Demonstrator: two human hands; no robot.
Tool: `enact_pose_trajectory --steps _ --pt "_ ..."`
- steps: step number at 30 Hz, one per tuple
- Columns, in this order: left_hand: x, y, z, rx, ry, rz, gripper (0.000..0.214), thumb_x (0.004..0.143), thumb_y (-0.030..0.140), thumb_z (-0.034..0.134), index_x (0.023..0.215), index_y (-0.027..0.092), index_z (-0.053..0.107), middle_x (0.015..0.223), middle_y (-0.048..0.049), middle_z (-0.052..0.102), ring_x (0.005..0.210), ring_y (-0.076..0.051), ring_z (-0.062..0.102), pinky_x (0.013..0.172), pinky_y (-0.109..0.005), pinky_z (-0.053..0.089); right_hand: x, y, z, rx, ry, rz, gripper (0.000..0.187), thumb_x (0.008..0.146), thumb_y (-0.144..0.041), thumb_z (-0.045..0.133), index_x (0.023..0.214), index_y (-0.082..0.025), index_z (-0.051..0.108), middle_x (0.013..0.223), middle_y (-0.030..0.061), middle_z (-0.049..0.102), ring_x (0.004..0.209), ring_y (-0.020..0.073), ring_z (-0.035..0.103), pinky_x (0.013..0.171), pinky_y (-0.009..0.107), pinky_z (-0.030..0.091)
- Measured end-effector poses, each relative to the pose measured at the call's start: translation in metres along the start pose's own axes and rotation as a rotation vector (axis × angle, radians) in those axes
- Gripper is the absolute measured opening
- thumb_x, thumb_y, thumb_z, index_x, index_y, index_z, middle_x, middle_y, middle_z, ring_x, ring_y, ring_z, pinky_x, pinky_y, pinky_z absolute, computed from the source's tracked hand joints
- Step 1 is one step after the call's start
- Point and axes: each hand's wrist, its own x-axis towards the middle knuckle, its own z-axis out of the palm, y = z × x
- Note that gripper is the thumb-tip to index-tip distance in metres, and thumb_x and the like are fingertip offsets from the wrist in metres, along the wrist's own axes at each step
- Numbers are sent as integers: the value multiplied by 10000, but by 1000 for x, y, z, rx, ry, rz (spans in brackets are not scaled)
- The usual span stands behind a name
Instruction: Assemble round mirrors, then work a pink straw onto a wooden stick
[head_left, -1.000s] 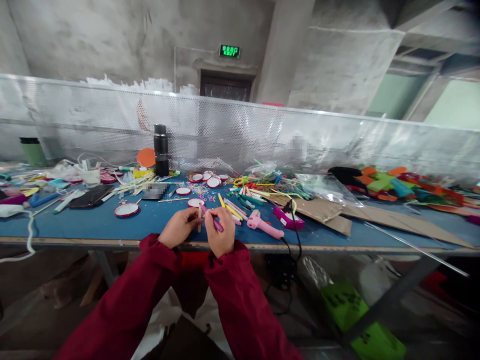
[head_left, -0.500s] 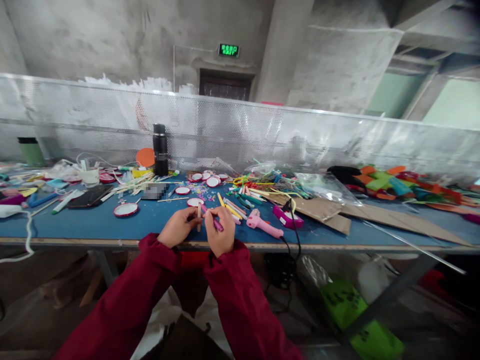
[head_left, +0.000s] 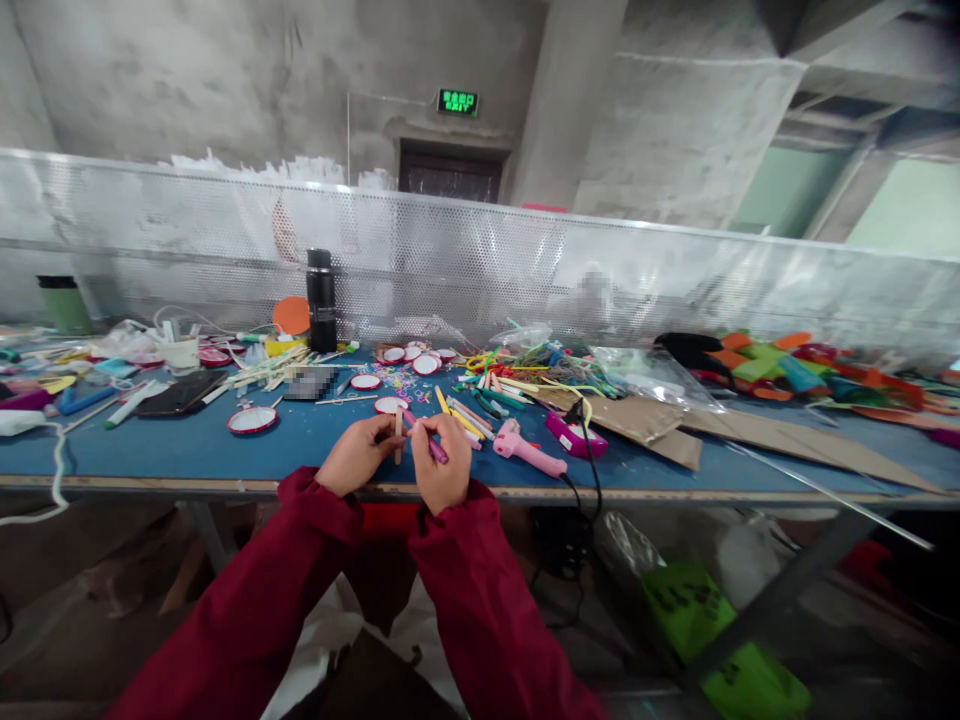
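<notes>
Near the front edge of the blue table, my left hand pinches an upright wooden craft stick. My right hand, fingers closed, grips a purple marker pen, its front end angled toward the stick. Whether the tip touches the wood I cannot tell. Just behind the hands lies a round white lid with a red rim. Several markers in yellow, pink and white lie right of my right hand, with a pink glue gun beyond them.
A black bottle stands at the back near a perforated metal screen. A dark phone lies left. To the right are a purple-rimmed box, cardboard and a thin rod jutting over the table edge. A black cord hangs down.
Almost nothing differs. Both hands stay in the same place, holding the craft stick and the marker pen, with only a very slight shift of the right hand.
</notes>
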Motion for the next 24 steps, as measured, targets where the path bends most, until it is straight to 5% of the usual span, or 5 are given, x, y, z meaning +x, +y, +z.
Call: enact_pose_trajectory --steps 24 --pt "-1 1 0 -25 8 -11 158 873 304 557 781 181 596 694 14 634 665 -144 546 672 -252 416 0 -1 -1 -6 -8 3 146 912 -221 545 767 -215 567 749 9 650 753 166 577 788 328 442"
